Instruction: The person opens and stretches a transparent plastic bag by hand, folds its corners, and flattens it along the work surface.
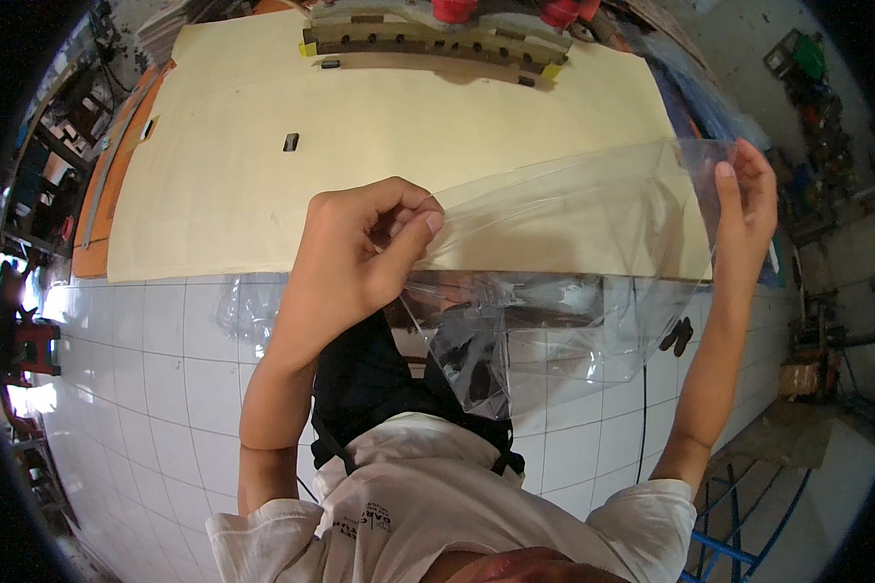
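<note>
A sheet of clear plastic film (574,223) is stretched between my two hands over the near right part of the table, its lower part hanging in folds past the front edge. My left hand (374,238) pinches the film's left end between thumb and curled fingers. At the far right corner, my right hand (749,189) grips the film, thumb against the fingers. Pale yellow paper (214,194) covers the tabletop beneath. Through the transparent film the paper and the tiled floor show.
At the table's far side stands a long metal machine bar (437,44) with red knobs. A small black block (291,142) lies on the paper. An orange wooden edge (97,223) borders the left. Blue metal legs (749,544) stand at lower right, and dark footwear (678,336) lies on the floor.
</note>
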### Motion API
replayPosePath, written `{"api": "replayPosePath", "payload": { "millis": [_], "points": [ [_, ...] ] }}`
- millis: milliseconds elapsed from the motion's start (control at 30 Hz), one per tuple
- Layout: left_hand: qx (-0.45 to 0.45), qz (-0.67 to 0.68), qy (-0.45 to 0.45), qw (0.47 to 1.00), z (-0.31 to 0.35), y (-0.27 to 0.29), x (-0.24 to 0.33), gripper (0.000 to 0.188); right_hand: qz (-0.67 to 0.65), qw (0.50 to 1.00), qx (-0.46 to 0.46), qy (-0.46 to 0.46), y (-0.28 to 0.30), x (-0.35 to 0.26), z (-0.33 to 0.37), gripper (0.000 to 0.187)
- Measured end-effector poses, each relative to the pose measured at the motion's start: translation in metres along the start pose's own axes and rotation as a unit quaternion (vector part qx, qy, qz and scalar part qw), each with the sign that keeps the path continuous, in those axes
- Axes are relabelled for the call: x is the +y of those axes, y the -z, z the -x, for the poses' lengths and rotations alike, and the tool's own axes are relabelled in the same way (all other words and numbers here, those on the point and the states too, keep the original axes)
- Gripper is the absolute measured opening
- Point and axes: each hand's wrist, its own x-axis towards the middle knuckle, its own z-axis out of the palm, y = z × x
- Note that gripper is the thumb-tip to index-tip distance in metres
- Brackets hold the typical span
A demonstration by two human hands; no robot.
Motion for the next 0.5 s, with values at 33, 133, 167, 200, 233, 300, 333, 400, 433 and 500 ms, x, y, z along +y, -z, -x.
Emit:
{"api": "replayPosePath", "payload": {
  "millis": [33,133,167,200,233,300,333,400,433,500],
  "points": [
    [-0.001,0.0,0.001,1.0,0.0,0.0,0.0,0.009,0.112,0.987,0.039,0.109,-0.002,-0.007,0.007,0.035],
    [0.013,-0.007,0.009,1.0,-0.002,-0.003,-0.002,0.009,0.174,0.953,0.079,0.236,-0.007,-0.04,0.035,0.04],
    [0.02,-0.011,0.008,1.0,-0.003,-0.004,-0.003,0.01,0.176,0.953,0.078,0.233,-0.01,-0.05,0.042,0.04],
    [0.028,-0.016,0.008,0.999,-0.002,-0.004,-0.002,0.01,0.185,0.921,0.113,0.323,-0.014,-0.06,0.046,0.04],
    [0.026,-0.016,0.011,0.999,-0.002,-0.004,0.0,0.01,0.188,0.903,0.128,0.365,-0.011,-0.068,0.051,0.04],
    [0.023,-0.048,0.0,0.999,-0.004,-0.005,0.005,0.011,0.232,0.871,0.045,0.43,-0.001,-0.082,0.06,0.04],
    [0.019,-0.048,0.001,0.999,-0.004,-0.008,0.005,0.011,0.253,0.863,-0.004,0.438,-0.002,-0.087,0.062,0.04],
    [0.028,-0.02,-0.011,0.999,-0.002,-0.013,0.004,0.012,0.246,0.869,-0.139,0.406,-0.018,-0.099,0.065,0.041],
    [0.028,-0.023,-0.009,0.999,0.001,-0.014,0.008,0.012,0.23,0.875,-0.18,0.387,-0.03,-0.103,0.066,0.041],
    [0.012,-0.03,0.008,0.999,0.005,-0.017,0.014,0.011,0.177,0.885,-0.254,0.347,-0.051,-0.104,0.07,0.041]
  ]
}}
